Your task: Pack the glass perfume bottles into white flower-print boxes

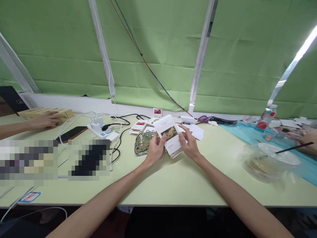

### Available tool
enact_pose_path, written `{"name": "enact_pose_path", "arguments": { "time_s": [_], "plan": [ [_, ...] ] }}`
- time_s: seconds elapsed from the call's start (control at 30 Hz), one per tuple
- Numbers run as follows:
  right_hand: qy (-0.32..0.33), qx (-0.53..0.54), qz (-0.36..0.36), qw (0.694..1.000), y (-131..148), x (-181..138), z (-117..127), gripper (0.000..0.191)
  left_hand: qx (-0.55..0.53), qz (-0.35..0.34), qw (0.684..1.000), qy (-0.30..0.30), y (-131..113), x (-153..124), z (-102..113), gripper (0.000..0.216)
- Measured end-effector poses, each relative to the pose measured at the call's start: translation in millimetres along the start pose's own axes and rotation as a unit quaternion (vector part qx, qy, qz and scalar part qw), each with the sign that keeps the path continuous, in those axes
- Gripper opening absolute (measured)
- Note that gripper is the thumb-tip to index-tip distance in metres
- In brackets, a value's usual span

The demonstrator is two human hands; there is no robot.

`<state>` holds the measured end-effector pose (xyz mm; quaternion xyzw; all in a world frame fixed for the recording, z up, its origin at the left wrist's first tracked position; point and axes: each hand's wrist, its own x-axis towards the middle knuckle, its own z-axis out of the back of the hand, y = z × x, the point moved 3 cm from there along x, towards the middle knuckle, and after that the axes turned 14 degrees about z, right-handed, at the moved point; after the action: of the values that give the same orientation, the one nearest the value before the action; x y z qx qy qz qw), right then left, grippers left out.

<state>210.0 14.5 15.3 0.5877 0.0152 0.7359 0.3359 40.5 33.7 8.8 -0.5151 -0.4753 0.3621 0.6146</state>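
Both of my hands hold a white printed box (170, 142) above the table, tilted a little. On its front are a photo of something yellowish and small lettering, and a white flap sticks up at its top. My left hand (155, 148) grips the left side, with the thumb across the front. My right hand (190, 142) pinches the right edge. Just left of my left hand lie clear bags (142, 143) with greenish and yellow dried contents. Behind the box are several white cards or cartons (140, 125) with coloured pictures, partly hidden.
A white power strip (99, 129) with tangled cables is at left, beside a dark phone (73, 135). Another person's hand (47, 119) touches a yellow box (66, 114). At right are a blurred plastic bowl (262, 167), a blue sheet (305, 172) and a bottle (268, 115).
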Motion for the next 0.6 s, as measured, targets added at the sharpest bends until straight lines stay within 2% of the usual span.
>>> {"name": "enact_pose_path", "arguments": {
  "time_s": [0.17,0.3,0.43,0.6],
  "plan": [
    [-0.025,0.043,-0.05,0.997,2,0,-1,0.043,-0.008,0.025,0.999,0.041,-3,1,1,0.066],
    [-0.081,0.079,-0.095,0.989,2,2,2,0.043,0.015,0.011,0.998,0.052,-5,-2,1,0.063],
    [-0.138,0.081,-0.139,0.977,-4,2,7,0.042,0.087,-0.061,0.994,0.005,-4,-3,3,0.068],
    [-0.18,0.097,-0.181,0.962,-15,1,7,0.046,0.238,-0.169,0.956,-0.017,-7,-4,5,0.079]
  ]
}}
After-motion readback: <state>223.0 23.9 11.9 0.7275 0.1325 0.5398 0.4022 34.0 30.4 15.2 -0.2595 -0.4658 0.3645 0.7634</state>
